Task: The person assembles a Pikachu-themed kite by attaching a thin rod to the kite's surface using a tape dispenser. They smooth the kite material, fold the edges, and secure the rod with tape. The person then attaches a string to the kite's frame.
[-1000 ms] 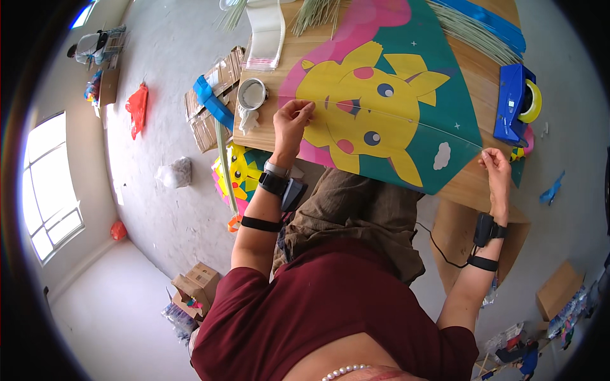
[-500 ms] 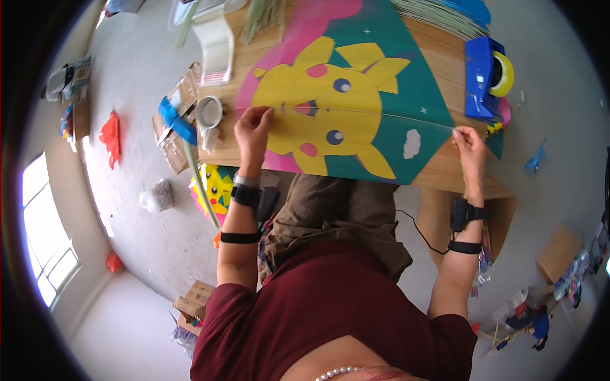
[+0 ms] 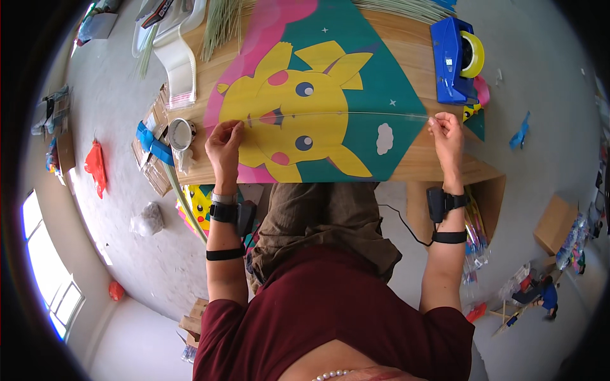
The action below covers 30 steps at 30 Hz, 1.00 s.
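Observation:
A large, diamond-shaped kite sheet (image 3: 381, 76), printed with a yellow cartoon animal on teal and pink, lies flat on the wooden table. Across its middle runs a thin pale stick (image 3: 368, 113), bowed very slightly. My left hand (image 3: 222, 149) pinches around the stick's left end, over the pink and yellow part of the sheet. At the sheet's right corner, my right hand (image 3: 447, 136) pinches the stick's other end between thumb and fingers. A small shiny patch, like clear tape, shows beside those right fingertips.
A blue tape dispenser (image 3: 450, 70) with yellow tape stands right of the sheet. A tape roll (image 3: 182, 134) sits at the table's left edge. Bundles of thin sticks (image 3: 219, 28) and a white strip stack (image 3: 175, 66) lie behind. An open cardboard box (image 3: 492, 197) stands below right.
The view has turned slightly, so table and hands appear farther left. Both hands keep their grip on the stick, which lies more level in the picture.

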### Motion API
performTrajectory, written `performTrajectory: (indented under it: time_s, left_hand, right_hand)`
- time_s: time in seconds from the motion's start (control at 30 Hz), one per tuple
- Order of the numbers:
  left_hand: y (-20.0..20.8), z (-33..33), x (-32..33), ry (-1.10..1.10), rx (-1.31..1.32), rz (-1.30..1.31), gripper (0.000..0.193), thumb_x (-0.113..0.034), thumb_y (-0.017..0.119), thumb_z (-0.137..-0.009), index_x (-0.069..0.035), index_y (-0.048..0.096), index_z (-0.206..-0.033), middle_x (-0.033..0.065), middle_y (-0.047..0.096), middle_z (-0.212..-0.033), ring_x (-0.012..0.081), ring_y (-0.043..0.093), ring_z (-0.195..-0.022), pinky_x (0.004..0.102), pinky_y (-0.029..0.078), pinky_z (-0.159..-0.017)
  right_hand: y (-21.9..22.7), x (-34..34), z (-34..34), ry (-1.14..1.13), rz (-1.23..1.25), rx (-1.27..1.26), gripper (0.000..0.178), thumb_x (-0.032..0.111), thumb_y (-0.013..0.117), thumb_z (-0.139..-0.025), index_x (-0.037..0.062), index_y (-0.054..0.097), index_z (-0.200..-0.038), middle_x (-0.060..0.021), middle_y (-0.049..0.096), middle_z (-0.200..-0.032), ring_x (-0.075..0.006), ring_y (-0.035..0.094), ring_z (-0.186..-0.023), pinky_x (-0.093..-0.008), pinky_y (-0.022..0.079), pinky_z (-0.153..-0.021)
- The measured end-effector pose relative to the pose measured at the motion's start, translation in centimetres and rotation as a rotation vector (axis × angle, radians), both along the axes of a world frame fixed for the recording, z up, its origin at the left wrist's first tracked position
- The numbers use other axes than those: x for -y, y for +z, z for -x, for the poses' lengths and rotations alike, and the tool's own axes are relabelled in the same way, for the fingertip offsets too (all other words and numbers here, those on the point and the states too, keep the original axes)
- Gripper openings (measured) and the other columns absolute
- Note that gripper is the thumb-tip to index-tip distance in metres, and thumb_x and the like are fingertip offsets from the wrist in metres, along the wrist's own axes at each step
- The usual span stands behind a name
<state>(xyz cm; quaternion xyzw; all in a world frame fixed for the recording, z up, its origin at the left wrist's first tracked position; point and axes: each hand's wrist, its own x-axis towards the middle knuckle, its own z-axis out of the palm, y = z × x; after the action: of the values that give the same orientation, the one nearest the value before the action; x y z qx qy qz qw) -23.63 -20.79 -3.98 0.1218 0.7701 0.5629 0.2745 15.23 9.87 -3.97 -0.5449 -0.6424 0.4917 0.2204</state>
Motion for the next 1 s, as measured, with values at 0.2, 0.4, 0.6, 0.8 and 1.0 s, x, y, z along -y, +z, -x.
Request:
performTrajectory:
  time_s: [0.2,0.4,0.6,0.8,1.0]
  left_hand:
    - [-0.3,0.1,0.1,0.002,-0.01,0.021,0.016,-0.01,0.074,-0.094,0.003,0.072,-0.103,-0.0002,0.07,-0.087,0.0034,0.061,-0.077,0.0183,0.048,-0.069]
    - [0.0,0.0,-0.3,-0.001,-0.013,0.029,0.016,-0.01,0.074,-0.093,0.003,0.072,-0.102,-0.0004,0.07,-0.087,0.0034,0.061,-0.077,0.0182,0.048,-0.07]
    - [0.0,-0.2,-0.3,0.002,-0.031,0.043,0.015,-0.009,0.074,-0.093,0.003,0.073,-0.101,0.0001,0.071,-0.088,0.0039,0.062,-0.078,0.0189,0.049,-0.071]
    - [0.2,-0.4,-0.9,0.017,-0.061,0.07,0.016,-0.012,0.074,-0.093,0.002,0.073,-0.102,-0.0028,0.068,-0.082,0.0015,0.053,-0.068,0.018,0.041,-0.062]
    - [0.4,-0.4,-0.9,0.014,-0.072,0.087,0.016,-0.011,0.075,-0.093,0.003,0.074,-0.101,-0.0004,0.07,-0.085,0.0036,0.059,-0.073,0.0192,0.046,-0.067]
  right_hand:
    - [0.1,0.1,0.3,-0.001,-0.038,0.046,0.019,0.008,0.071,-0.094,0.0001,0.059,-0.107,-0.005,0.067,-0.087,-0.0098,0.063,-0.076,-0.0237,0.052,-0.071]
    - [-0.3,-0.2,0.3,-0.003,-0.077,0.088,0.019,0.009,0.072,-0.093,0.0,0.06,-0.104,-0.0041,0.067,-0.084,-0.0094,0.062,-0.073,-0.024,0.052,-0.069]
    - [-0.4,-0.3,0.4,-0.007,-0.084,0.106,0.018,0.009,0.073,-0.092,0.0003,0.061,-0.103,-0.0035,0.067,-0.084,-0.008,0.06,-0.072,-0.0235,0.05,-0.067]
    - [-0.7,-0.6,0.3,-0.017,-0.055,0.084,0.018,0.009,0.073,-0.092,0.0003,0.061,-0.102,-0.003,0.067,-0.084,-0.0075,0.059,-0.071,-0.0232,0.05,-0.066]
    - [-1.0,-0.8,0.3,-0.019,-0.063,0.095,0.019,0.01,0.073,-0.092,-0.0002,0.061,-0.103,-0.0034,0.067,-0.084,-0.0081,0.06,-0.071,-0.0234,0.05,-0.066]
